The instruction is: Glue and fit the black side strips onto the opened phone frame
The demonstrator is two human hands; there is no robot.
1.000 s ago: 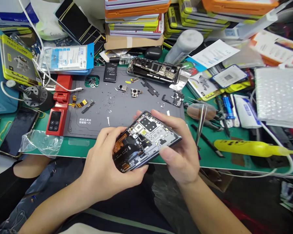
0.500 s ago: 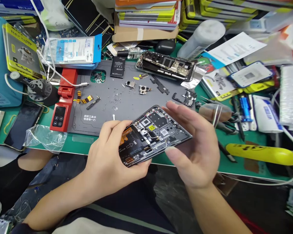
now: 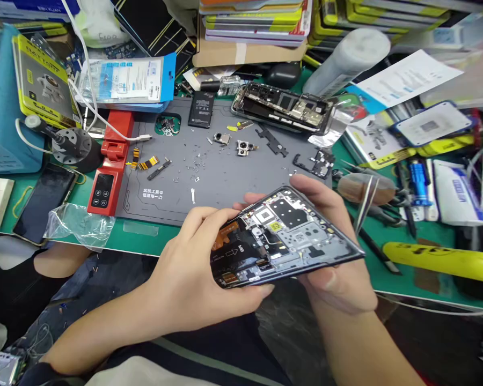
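Observation:
An opened phone point(image 3: 301, 238), its back cover off and inner boards and ribbon cables exposed, is held tilted above the front edge of the bench. My left hand point(image 3: 185, 276) is closed around its left end, thumb along the near edge and fingers over the far one. Behind and under the right part of the phone is my right hand point(image 3: 344, 284), its fingers curled at the far edge and its thumb below the near edge. The phone partly hides those fingers. Beyond the hands, a grey work mat point(image 3: 165, 198) carries a phone battery point(image 3: 201, 110), a camera module point(image 3: 246, 147) and several tiny screws.
Another opened phone point(image 3: 284, 107) lies at the mat's back edge. A red device with buttons point(image 3: 103, 187) stands at the mat's left side. Tweezers point(image 3: 366, 203) and a yellow tool point(image 3: 443, 260) are on the right. Stacked boxes point(image 3: 253, 32) line the back.
The phone has shifted right and slightly nearer in my left hand. My right hand has gone from beside its right end to under and behind it.

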